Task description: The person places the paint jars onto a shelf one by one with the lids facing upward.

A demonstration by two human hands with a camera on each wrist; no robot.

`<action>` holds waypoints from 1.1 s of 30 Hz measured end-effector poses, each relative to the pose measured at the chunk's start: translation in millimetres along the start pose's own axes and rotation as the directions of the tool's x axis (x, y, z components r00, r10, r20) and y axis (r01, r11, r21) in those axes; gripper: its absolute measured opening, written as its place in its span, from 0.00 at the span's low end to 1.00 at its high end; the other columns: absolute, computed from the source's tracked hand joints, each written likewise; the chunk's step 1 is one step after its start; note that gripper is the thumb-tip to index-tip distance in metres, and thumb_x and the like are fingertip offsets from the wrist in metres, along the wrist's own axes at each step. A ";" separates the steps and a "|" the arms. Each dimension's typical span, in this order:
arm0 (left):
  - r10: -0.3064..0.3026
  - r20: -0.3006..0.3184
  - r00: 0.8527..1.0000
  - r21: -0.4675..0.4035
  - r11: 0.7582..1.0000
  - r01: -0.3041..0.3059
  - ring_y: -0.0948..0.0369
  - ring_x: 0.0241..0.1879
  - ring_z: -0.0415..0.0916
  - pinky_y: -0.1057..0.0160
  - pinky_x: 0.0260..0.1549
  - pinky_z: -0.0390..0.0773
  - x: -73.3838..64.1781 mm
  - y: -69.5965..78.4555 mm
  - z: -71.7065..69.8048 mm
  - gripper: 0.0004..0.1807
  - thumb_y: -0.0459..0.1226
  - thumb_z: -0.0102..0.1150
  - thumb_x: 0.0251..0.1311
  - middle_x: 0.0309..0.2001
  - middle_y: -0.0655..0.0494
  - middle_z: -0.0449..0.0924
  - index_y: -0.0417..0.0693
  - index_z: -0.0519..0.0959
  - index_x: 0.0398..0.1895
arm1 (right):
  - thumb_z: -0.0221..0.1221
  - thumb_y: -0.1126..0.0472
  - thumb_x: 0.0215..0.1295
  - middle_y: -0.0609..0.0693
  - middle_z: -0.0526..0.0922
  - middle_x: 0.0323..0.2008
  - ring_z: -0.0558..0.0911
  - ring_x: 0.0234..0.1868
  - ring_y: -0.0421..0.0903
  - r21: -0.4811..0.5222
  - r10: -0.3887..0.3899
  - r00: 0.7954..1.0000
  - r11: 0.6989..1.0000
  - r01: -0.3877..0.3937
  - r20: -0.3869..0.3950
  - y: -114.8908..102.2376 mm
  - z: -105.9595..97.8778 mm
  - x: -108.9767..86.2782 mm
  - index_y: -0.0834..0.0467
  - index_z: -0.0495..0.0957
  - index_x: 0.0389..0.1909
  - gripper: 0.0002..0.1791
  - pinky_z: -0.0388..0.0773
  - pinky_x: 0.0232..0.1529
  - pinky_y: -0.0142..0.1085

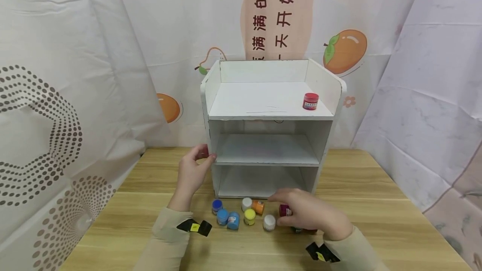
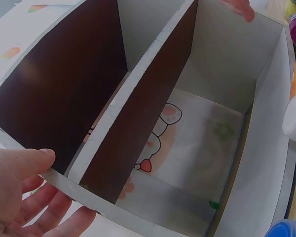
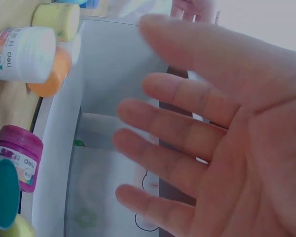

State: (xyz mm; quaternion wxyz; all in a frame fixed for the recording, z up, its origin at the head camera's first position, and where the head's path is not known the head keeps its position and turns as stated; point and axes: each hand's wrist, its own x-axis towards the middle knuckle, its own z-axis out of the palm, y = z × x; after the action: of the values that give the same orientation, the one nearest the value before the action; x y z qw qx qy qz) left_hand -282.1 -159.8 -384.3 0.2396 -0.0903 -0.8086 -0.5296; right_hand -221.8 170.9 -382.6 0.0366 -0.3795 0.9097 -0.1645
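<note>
A white shelf unit stands on the wooden table. My left hand holds its left side panel, with the thumb over the front edge and the other fingers on the outer side. My right hand, palm showing and holding nothing, hovers over small paint jars in front of the unit's right part. Partly hidden by it is a magenta jar. Near its thumb stands a white jar. On the top shelf, at the right, sits a red jar.
Left of the right hand lie more jars: a yellow one, an orange one, another white one and several blue ones. A teal-lidded jar is beside the magenta one. Printed cloth hangs behind the table.
</note>
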 end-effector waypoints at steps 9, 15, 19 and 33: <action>0.006 0.000 1.000 0.006 1.000 -0.006 0.53 0.51 0.81 0.49 0.47 0.82 0.3 0.7 0.0 0.19 0.42 0.69 0.65 0.49 0.52 0.84 0.46 0.82 0.56 | 0.73 0.57 0.59 0.40 0.80 0.38 0.75 0.34 0.35 -0.022 -0.078 0.997 0.997 0.078 0.008 2.0 14.8 7.3 0.50 0.83 0.54 0.21 0.76 0.35 0.34; 0.010 -0.003 1.000 0.008 1.000 -0.010 0.52 0.52 0.81 0.48 0.47 0.82 0.5 0.4 0.2 0.19 0.41 0.69 0.65 0.50 0.51 0.83 0.45 0.81 0.56 | 0.74 0.60 0.57 0.36 0.77 0.32 0.71 0.31 0.33 -0.028 -0.142 0.990 0.989 0.142 0.023 3.9 30.4 16.0 0.46 0.80 0.36 0.12 0.71 0.35 0.30; 0.010 -0.002 1.000 0.008 1.000 -0.010 0.52 0.52 0.81 0.48 0.47 0.82 0.2 0.2 -0.2 0.19 0.41 0.69 0.65 0.50 0.51 0.83 0.45 0.81 0.56 | 0.75 0.64 0.53 0.34 0.76 0.31 0.71 0.30 0.33 -0.043 -0.106 0.994 0.993 0.108 0.040 2.5 38.3 19.7 0.47 0.79 0.32 0.14 0.73 0.34 0.31; 0.006 -0.006 1.000 0.010 1.000 -0.006 0.52 0.51 0.81 0.47 0.48 0.81 0.5 0.4 -0.1 0.19 0.41 0.69 0.65 0.49 0.51 0.84 0.46 0.82 0.56 | 0.75 0.65 0.53 0.35 0.77 0.33 0.71 0.32 0.32 -0.082 -0.089 0.996 0.993 0.090 0.017 2.3 42.9 20.2 0.48 0.82 0.34 0.13 0.74 0.35 0.32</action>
State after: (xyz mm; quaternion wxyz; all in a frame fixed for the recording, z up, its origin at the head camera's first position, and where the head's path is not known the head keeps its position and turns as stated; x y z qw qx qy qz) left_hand -282.3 -159.8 -383.7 0.2443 -0.0900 -0.8103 -0.5250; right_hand -229.5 146.6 -422.6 0.0194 -0.4223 0.8975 -0.1255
